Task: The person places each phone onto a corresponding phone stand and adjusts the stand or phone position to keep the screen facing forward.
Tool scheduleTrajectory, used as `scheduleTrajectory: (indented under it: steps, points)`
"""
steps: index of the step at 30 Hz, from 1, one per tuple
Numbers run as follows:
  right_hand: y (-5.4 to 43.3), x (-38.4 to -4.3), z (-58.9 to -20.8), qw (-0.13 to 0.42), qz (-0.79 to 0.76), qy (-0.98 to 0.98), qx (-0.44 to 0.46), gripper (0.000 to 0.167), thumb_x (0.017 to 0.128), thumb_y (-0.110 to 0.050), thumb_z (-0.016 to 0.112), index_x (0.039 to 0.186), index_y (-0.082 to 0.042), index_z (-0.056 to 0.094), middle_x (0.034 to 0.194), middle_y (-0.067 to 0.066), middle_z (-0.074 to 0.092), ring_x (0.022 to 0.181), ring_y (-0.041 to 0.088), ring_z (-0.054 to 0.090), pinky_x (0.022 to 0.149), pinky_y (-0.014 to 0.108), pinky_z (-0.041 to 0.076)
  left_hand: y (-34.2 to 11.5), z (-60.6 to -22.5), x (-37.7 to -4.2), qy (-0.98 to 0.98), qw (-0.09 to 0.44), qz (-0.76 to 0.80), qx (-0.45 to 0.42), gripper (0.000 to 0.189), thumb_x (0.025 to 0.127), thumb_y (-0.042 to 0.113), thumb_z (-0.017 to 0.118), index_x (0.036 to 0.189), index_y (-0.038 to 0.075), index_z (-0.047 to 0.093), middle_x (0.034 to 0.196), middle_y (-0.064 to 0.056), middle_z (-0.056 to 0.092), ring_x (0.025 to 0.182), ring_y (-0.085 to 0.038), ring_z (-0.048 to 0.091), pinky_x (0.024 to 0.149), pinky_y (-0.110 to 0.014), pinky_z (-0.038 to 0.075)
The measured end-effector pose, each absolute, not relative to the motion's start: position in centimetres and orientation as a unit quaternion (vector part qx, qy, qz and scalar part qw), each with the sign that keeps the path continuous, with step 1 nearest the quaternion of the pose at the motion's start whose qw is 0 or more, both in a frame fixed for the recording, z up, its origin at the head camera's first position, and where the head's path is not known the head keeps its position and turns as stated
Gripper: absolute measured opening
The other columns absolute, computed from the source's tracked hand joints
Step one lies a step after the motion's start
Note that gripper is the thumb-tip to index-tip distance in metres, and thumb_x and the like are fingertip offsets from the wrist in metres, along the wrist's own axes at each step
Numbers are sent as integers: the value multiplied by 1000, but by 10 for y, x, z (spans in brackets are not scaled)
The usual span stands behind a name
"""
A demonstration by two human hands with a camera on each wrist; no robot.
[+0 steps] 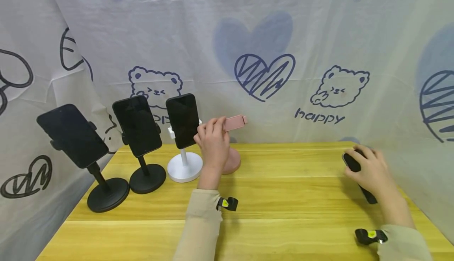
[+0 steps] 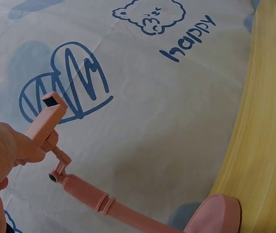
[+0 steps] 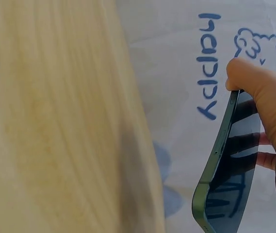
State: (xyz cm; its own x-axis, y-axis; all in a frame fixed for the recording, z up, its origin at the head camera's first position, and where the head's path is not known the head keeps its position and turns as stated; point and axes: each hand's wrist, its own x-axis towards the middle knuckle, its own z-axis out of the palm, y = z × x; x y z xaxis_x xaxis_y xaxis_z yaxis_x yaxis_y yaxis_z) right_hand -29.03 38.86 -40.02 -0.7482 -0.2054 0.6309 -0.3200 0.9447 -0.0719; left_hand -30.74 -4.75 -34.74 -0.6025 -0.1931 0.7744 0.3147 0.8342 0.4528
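Note:
My left hand (image 1: 214, 145) grips the holder head of a pink phone stand (image 2: 87, 191), with thumb and fingers on either side of the holder. The stand's round pink base (image 1: 232, 162) rests on the table, partly hidden behind the hand in the head view. Nothing sits in its holder. On the right, my right hand (image 1: 372, 170) holds a dark smartphone (image 3: 225, 165) by its edges, the fingers reaching across to the far edge. The phone is tilted over the table, and its greenish side frame shows in the right wrist view.
Left of the pink stand, a white stand (image 1: 184, 167) and two black stands (image 1: 147, 179), (image 1: 108, 195) each carry a dark-screened phone. The wooden table (image 1: 283, 213) meets a printed cloth (image 1: 262, 127) at its back, left and right.

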Motion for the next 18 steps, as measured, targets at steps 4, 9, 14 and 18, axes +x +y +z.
scheduleTrajectory:
  steps: [4,9,14,18]
  points:
    - [382,-289,-394,355,95,-916,158,55,66,-17,76,119,-10,62,127,24,51,108,53,42,83,68,36,-48,-347,-307,-847,447,-285,-36,33,91,15,67,124,16,65,124,-6,62,107,-28,46,84,-46,32]
    - [373,-287,-384,376,99,-905,171,58,65,-17,75,121,-11,61,127,24,51,108,51,41,84,68,36,-48,-348,-307,-845,449,-287,-38,34,90,15,69,124,16,65,123,-6,63,105,-29,46,84,-47,32]
    - [363,-283,-372,402,111,-888,196,56,67,-22,72,121,-12,63,128,23,53,108,50,43,83,68,38,-48,-347,-306,-845,446,-293,-39,36,90,16,68,126,15,64,124,-6,63,106,-28,46,85,-46,32]
    - [354,-280,-362,424,122,-870,220,50,76,-36,62,119,-11,64,127,22,54,108,48,44,82,66,39,-48,-347,-306,-844,446,-296,-41,38,90,17,69,127,15,64,124,-6,63,106,-28,46,85,-46,32]
